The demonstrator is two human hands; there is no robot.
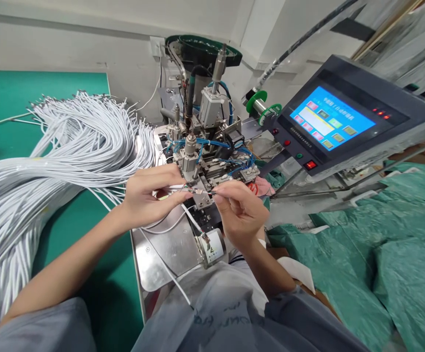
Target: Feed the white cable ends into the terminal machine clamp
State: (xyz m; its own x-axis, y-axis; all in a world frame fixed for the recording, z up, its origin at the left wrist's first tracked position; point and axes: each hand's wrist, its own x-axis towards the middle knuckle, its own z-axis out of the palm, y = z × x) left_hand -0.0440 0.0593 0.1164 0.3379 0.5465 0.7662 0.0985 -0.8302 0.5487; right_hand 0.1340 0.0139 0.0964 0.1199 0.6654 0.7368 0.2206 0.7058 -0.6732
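White cables (98, 146) — beside machine (207, 156)

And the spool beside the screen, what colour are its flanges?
Green flanges, best seen in head view.

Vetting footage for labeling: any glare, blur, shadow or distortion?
Head view: wide-angle stretch toward edges; bright sheen on metal plate; dark shadow on green mat; screen small text soft; thin wires between left hand and right hand too fine to resolve.

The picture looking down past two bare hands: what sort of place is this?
Probably a cable-assembly workshop: a thick bundle of white cables, a metal machine with thin blue tubes, and a dark control panel with a lit blue screen.
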